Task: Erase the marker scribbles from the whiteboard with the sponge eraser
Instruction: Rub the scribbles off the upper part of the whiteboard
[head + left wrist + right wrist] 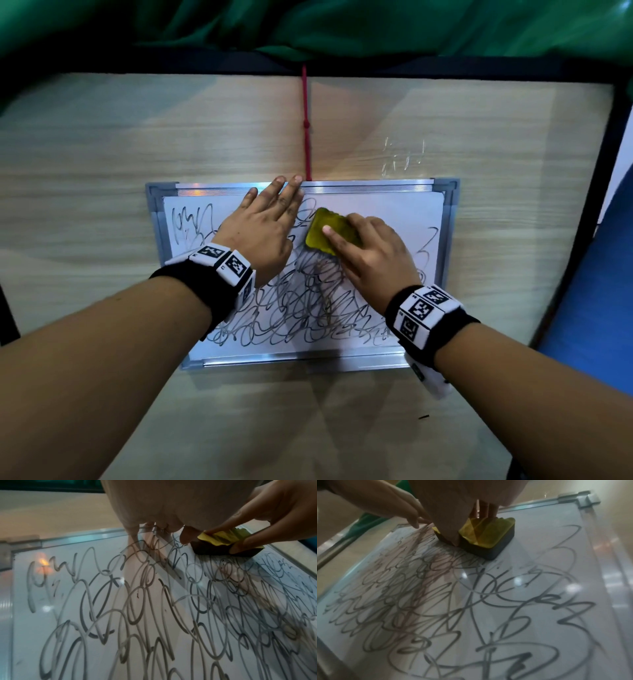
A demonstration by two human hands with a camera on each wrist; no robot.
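Two hands work over an aluminium-framed whiteboard (448,240) on woodgrain table (102,171): left hand (263,226) flat, fingers straight; right hand (373,253) gripping yellow-topped sponge eraser (325,229). Left wrist view: looping grey scribbles (120,601) cover glossy white. Right wrist view: eraser's dark base sits flat at the board's upper middle.
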